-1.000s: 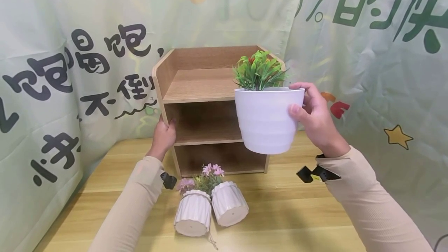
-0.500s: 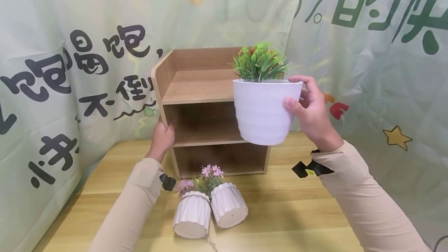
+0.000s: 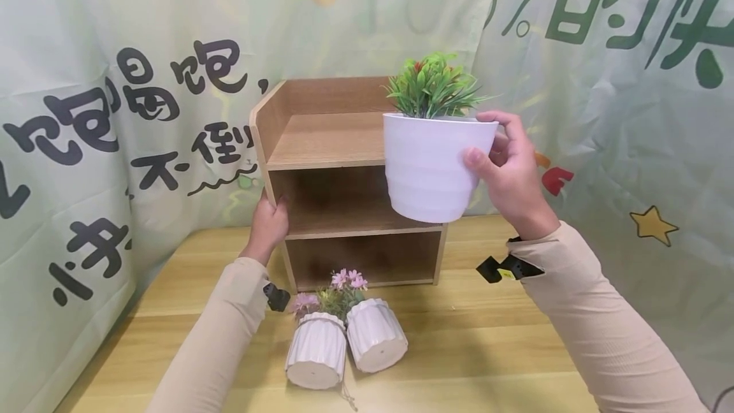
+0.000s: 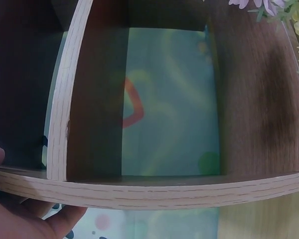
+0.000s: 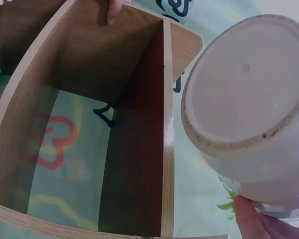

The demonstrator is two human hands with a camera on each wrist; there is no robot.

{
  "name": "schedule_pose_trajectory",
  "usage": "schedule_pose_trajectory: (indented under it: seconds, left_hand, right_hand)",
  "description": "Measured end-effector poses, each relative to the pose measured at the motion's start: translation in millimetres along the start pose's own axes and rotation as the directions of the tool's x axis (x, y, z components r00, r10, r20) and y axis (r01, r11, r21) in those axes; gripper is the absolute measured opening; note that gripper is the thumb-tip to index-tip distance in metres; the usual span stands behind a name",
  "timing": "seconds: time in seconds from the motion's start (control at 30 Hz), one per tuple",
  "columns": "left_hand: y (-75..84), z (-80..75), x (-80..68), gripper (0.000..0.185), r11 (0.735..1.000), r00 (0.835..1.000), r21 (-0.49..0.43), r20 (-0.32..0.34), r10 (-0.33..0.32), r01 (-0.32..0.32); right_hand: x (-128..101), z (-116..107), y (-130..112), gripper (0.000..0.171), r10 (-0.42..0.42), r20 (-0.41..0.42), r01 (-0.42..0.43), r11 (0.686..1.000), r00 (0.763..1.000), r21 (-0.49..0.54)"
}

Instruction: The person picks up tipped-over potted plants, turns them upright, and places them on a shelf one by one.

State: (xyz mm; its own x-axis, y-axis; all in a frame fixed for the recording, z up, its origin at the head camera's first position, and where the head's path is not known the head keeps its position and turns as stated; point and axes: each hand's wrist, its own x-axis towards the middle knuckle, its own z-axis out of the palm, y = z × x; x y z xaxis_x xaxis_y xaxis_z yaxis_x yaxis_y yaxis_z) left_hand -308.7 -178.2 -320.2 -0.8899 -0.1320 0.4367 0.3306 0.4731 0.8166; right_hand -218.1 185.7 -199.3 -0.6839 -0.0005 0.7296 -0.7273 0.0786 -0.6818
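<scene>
Gripping the white pot (image 3: 427,171) of green plant by its rim, thumb in front and fingers curled behind, the right hand (image 3: 510,177) holds it in the air before the wooden shelf's (image 3: 321,145) upper right corner, while the left hand (image 3: 268,225) clasps the shelf's left side panel.

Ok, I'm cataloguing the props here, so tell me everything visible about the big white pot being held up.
The white pot looks like smooth plastic with faint horizontal ridges, tapering to a flat round base with a scuffed rim, seen in the right wrist view. Green artificial foliage with small red bits fills it. It is upright, in the air before the wooden shelf unit, gripped at the rim by the right hand.
</scene>
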Motion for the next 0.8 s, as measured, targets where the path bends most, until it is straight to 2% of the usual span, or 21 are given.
schedule_pose_trajectory:
  seconds: [0.13,0.37,0.67,0.8]
  left_hand:
    - [-0.6,-0.3,-0.6,0.04,1.0,1.0,-0.001,-0.002,-0.007,0.007]
    - [-2.2,-1.2,-0.3,0.041,1.0,1.0,0.009,-0.015,0.017,-0.017]
    - [-1.0,0.1,0.0,0.04,1.0,1.0,-0.006,-0.015,0.011,-0.011]
    - [-0.2,0.5,0.0,0.039,1.0,1.0,-0.015,-0.014,0.008,-0.008]
  right_hand:
    - [2.2,2.9,-1.6,0.044,0.0,-0.011,0.0,1.0,1.0,0.021]
    - [8.6,9.3,-4.2,0.053,-0.012,-0.043,0.014,0.999,0.999,0.041]
    - [18.2,15.9,-5.9,0.058,-0.022,-0.117,0.017,0.999,0.993,-0.044]
    - [22.0,16.7,-8.0,0.062,0.008,-0.148,-0.012,1.0,0.989,-0.027]
